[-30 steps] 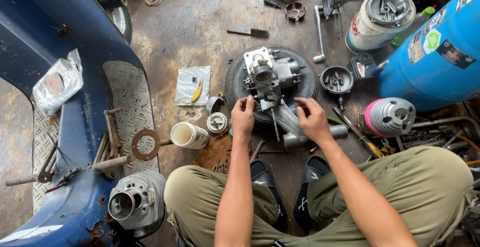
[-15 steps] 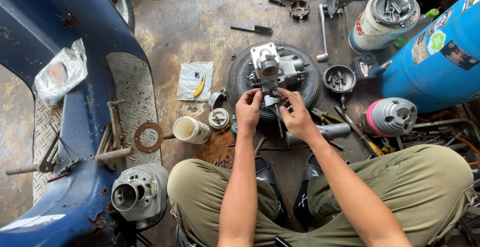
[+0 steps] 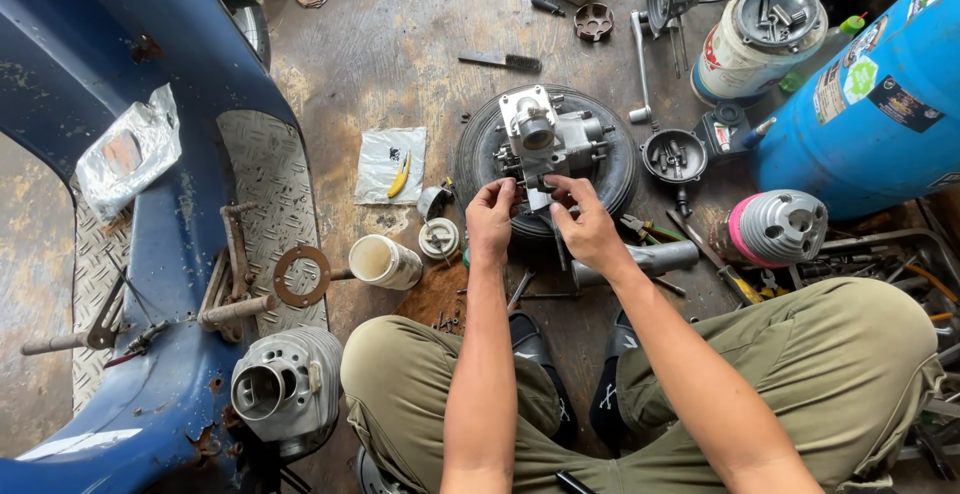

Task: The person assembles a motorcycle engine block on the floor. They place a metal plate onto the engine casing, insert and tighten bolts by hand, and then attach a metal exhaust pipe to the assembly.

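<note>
Engine part: a grey metal engine part sits on a small black tyre on the floor, centre of the scene.
Left hand: fingertips pinched at the part's near edge; what they hold is too small to tell.
Right hand: fingers curled, tips touching the same near edge.
Nearby: white cup to the left, finned cylinder to the right, blue drum far right.

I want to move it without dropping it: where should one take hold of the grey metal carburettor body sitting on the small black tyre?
Probably grip the grey metal carburettor body by its blocky lower sides, coming from the near side where both hands already are. Its round bore faces upward and small fittings stick out sideways, while the small black tyre cradles it.
</note>
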